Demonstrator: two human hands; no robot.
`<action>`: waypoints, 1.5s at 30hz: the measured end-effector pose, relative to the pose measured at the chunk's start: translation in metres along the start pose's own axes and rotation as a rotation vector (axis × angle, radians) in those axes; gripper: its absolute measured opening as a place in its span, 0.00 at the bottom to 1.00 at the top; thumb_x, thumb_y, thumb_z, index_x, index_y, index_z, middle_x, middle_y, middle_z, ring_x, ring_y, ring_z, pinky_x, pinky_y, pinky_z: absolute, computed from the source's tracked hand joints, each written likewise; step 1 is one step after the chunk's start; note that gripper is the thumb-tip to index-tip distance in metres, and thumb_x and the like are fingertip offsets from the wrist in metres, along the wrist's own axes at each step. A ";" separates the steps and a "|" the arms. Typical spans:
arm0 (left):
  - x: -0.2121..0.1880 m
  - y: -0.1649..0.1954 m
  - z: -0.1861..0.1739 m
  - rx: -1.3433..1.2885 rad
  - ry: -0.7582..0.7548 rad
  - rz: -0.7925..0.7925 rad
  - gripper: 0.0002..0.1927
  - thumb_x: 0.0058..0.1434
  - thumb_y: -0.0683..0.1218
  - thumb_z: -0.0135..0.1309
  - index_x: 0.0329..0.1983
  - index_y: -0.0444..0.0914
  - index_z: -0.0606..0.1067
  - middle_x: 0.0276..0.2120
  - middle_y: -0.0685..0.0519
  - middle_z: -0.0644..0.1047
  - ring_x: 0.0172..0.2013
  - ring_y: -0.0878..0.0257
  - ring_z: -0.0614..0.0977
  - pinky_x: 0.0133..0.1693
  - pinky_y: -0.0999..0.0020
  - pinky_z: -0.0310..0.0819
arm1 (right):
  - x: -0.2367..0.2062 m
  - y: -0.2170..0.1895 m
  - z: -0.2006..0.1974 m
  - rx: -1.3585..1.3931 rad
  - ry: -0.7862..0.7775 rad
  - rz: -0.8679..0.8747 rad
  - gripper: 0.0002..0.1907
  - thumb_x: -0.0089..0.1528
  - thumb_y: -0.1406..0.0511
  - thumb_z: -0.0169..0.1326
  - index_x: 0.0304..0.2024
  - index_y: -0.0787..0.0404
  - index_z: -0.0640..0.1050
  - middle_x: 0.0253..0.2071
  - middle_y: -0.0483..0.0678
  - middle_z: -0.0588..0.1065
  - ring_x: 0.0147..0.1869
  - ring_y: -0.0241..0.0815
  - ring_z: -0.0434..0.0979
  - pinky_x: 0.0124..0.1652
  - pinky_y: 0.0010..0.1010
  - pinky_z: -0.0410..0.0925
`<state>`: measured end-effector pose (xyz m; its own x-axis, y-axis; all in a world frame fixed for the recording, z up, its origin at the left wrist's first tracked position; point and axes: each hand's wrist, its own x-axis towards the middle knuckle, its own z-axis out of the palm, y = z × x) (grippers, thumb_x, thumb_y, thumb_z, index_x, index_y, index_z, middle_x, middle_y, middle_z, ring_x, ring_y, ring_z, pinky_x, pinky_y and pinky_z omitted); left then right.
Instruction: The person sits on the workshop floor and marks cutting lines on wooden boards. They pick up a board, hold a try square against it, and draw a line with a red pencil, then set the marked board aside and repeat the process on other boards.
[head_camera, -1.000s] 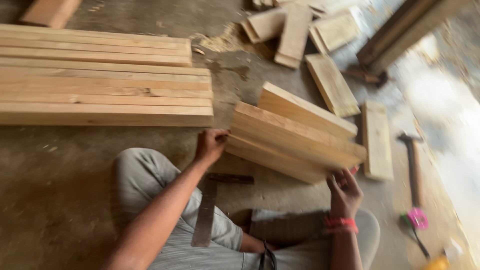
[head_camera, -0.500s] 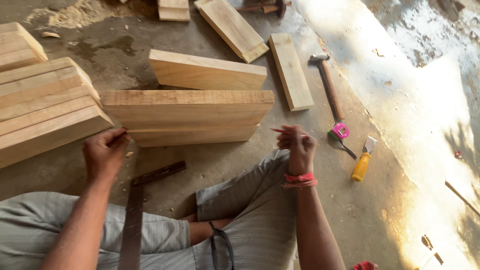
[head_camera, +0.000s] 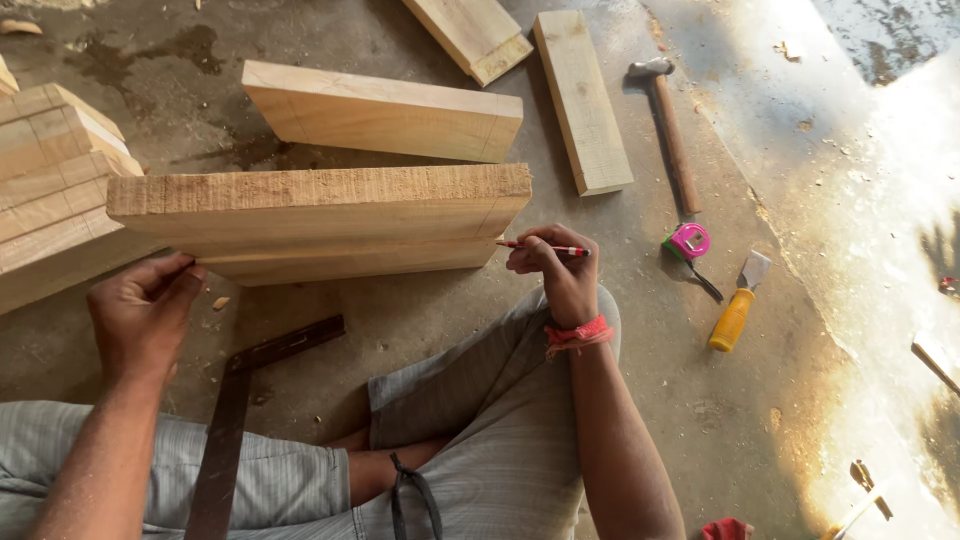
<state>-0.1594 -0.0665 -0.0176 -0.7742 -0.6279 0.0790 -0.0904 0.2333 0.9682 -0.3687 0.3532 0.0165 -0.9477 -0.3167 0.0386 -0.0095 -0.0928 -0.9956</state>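
Plank (head_camera: 330, 215) stood on edge on concrete floor (head_camera: 800, 200), rough sawn edge up, spanning between both hands. Left hand (head_camera: 140, 315) at plank's lower left corner, thumb and fingers loosely curled, pressing against near face; not wrapped around. Right hand (head_camera: 560, 270) at plank's right end, fingers pinched on red pencil (head_camera: 545, 247), tip touching end corner of plank. Red band on right wrist. Second plank (head_camera: 385, 110) lying just behind. Stacked boards (head_camera: 55, 190) at left, touching plank's far end. Steel square (head_camera: 240, 400) flat on floor beside left knee. Hammer (head_camera: 670, 130), pink tape measure (head_camera: 688, 242) and yellow-handled chisel (head_camera: 738, 305) well right of right hand.
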 end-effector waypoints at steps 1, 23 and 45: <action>0.000 0.002 0.001 0.012 0.001 0.008 0.12 0.69 0.36 0.60 0.54 0.28 0.79 0.43 0.49 0.82 0.42 0.69 0.82 0.46 0.77 0.77 | 0.000 0.000 0.001 -0.013 -0.001 -0.005 0.06 0.65 0.71 0.55 0.39 0.71 0.80 0.30 0.50 0.81 0.36 0.36 0.83 0.39 0.26 0.77; 0.004 0.004 0.008 0.019 0.035 -0.004 0.08 0.69 0.35 0.63 0.50 0.29 0.80 0.41 0.50 0.82 0.40 0.69 0.82 0.45 0.77 0.78 | 0.005 0.001 0.023 -0.417 -0.020 -0.259 0.08 0.59 0.75 0.64 0.41 0.66 0.83 0.43 0.50 0.80 0.48 0.36 0.80 0.48 0.26 0.73; 0.002 0.007 0.009 0.015 0.030 0.016 0.08 0.69 0.34 0.62 0.50 0.29 0.80 0.42 0.49 0.82 0.42 0.69 0.82 0.47 0.77 0.78 | 0.008 0.000 0.024 -0.442 -0.031 -0.196 0.09 0.60 0.74 0.65 0.43 0.63 0.84 0.43 0.50 0.80 0.47 0.35 0.81 0.45 0.26 0.75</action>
<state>-0.1673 -0.0599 -0.0129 -0.7567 -0.6459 0.1016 -0.0880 0.2546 0.9630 -0.3680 0.3279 0.0192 -0.9049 -0.3615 0.2245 -0.3275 0.2545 -0.9099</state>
